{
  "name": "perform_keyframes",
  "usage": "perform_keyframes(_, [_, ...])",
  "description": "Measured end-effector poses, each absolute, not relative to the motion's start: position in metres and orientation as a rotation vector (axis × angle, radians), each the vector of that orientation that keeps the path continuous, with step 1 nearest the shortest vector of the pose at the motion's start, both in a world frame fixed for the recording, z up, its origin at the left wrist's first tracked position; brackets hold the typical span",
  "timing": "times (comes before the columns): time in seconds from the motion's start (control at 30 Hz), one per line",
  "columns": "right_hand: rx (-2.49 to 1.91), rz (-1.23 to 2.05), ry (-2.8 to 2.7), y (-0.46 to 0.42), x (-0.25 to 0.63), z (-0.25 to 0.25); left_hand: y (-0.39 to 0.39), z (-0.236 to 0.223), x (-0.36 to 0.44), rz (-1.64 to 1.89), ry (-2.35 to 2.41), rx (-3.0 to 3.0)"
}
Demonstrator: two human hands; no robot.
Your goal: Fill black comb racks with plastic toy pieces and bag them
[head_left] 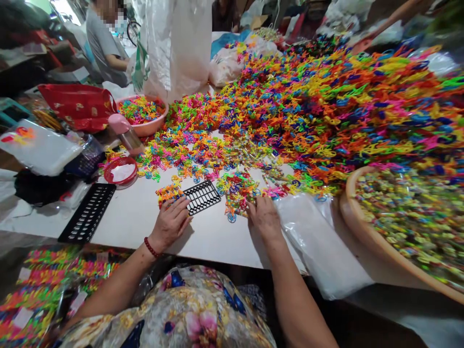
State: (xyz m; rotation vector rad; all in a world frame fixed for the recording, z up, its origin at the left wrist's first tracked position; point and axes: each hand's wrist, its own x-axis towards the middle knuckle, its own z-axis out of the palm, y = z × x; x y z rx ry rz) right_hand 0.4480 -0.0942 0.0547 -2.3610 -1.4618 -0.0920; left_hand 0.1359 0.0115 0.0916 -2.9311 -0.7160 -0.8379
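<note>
My left hand (pixel 172 220), with a red bead bracelet at the wrist, lies closed over the left part of a black slotted rack (pixel 203 197). Bright orange, yellow and pink plastic pieces (pixel 168 193) fill the rack's left end, partly under my fingers. To the right, my right hand (pixel 266 218) reaches into a small heap of colourful plastic pieces (pixel 237 188), fingers curled at its near edge. What sits between those fingertips is hidden. A blue wheel-shaped piece (pixel 231 218) lies beside them on the white table (pixel 217 244).
A huge mound of plastic pieces (pixel 326 111) covers the back right. A large tub (pixel 348 193) stands right, near clear plastic bags (pixel 322 246). On the left are another black rack (pixel 88 212), a red basket (pixel 136 180) and a pink-lidded bottle (pixel 125 133). A person (pixel 107 43) stands behind.
</note>
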Motion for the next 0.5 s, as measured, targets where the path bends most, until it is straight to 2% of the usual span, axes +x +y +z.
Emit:
perform_keyframes(0.23, [-2.524, 0.0, -1.485, -0.081, 0.444, 0.057, 0.02, 0.094, 0.132, -0.784, -0.695, -3.015])
perform_keyframes(0.5, [-2.514, -0.46, -1.344, -0.089, 0.448, 0.059, 0.017, 0.092, 0.133, -0.829, -0.727, -2.993])
